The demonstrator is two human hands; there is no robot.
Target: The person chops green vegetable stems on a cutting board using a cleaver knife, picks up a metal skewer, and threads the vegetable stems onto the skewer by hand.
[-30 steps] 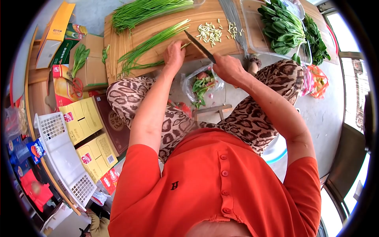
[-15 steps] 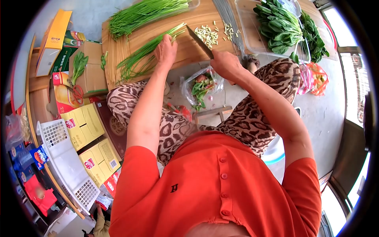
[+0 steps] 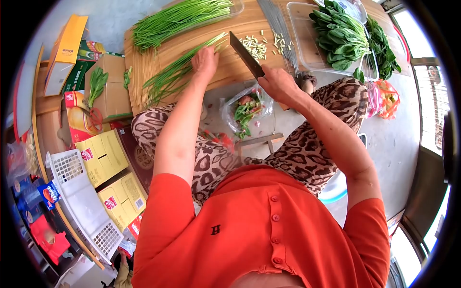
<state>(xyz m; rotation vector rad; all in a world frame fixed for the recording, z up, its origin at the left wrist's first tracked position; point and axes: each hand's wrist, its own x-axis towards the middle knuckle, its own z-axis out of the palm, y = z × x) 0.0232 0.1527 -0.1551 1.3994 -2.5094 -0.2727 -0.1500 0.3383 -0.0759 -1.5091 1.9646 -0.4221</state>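
Two-handed work, seen from above

The right hand (image 3: 277,82) is closed round the handle of a knife (image 3: 246,55), whose blade is directed forward and to the left; whether its edge is touching the surface cannot be told. The left hand (image 3: 205,61) is held with bent fingers against the near side of a small bundle of green stalks (image 3: 175,74). Whether any stalks are pinched cannot be told. The bundle is laid aslant on a wooden table (image 3: 230,72), its pale ends close to the blade's tip.

Short cut pieces (image 3: 255,48) are scattered just beyond the blade, partly hidden by it; others are spread farther right, over and beside thin grey rods (image 3: 274,19). Farther forward, a larger bundle of stalks (image 3: 182,20) is contained in a clear tray (image 3: 237,9). Thin tan sticks (image 3: 136,72) are ranged along the table's left end. At the right, leafy greens (image 3: 338,36) are held in a clear box (image 3: 300,43).

Below the table's near edge, between the knees, leafy scraps (image 3: 243,113) are gathered in a clear plastic bag (image 3: 265,106). At the far left, a cardboard box (image 3: 116,93), red-handled scissors (image 3: 96,119) and a white basket (image 3: 81,197) are seen.
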